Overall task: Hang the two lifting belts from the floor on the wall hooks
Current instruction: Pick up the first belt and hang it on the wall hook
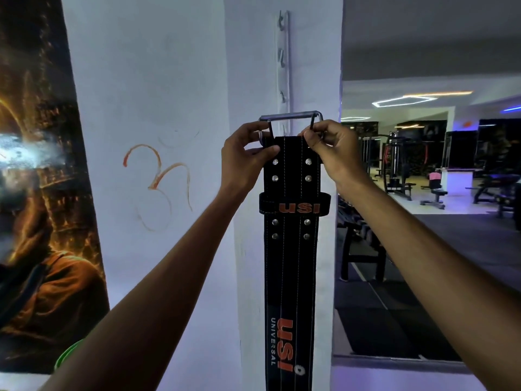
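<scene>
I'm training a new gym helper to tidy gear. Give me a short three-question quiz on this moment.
1. True or false: the black belt is gripped by both the left hand and the right hand.
2. The belt's metal buckle is: A) above the hands, B) on the floor, C) below the logo loop.
3. What is mounted on the white pillar above the buckle?

Key: 1 true; 2 A; 3 a vertical hook rack.
</scene>
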Available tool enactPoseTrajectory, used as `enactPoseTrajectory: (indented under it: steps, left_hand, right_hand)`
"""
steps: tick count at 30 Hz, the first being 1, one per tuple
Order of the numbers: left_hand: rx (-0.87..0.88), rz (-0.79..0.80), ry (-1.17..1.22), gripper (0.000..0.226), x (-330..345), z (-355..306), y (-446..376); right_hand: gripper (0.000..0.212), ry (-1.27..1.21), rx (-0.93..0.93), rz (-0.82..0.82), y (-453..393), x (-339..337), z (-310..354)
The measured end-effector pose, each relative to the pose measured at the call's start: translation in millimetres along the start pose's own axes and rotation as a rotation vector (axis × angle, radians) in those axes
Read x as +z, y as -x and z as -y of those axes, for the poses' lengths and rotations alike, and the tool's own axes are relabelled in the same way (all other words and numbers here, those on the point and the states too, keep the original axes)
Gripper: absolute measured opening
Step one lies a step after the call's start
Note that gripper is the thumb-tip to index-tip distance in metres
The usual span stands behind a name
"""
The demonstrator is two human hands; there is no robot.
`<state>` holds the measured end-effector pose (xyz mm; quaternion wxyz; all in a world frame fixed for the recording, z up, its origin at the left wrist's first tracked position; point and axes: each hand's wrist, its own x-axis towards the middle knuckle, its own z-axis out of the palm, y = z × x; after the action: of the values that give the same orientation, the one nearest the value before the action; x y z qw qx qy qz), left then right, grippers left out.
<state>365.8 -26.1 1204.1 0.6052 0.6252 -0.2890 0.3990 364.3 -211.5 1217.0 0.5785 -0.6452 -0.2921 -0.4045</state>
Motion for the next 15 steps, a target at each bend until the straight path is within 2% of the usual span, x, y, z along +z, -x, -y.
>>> enactPoseTrajectory:
  steps: [3,6,15]
  left_hand:
    - [0.004,-0.009,-0.003,0.044,2,16,-16]
    - [-0.008,-0.007,-0.014,0.045,1,30,-33]
    - [-0.046,0.003,-0.003,0.045,13,72,-49]
  right_hand:
    - [0.004,0.002,0.012,-0.016,-17,9,-17]
    - [0.017,-0.01,0.027,-0.034,-33,18,-32]
    - [0.021,-0.038,0.092,-0.024,-46,23,-71]
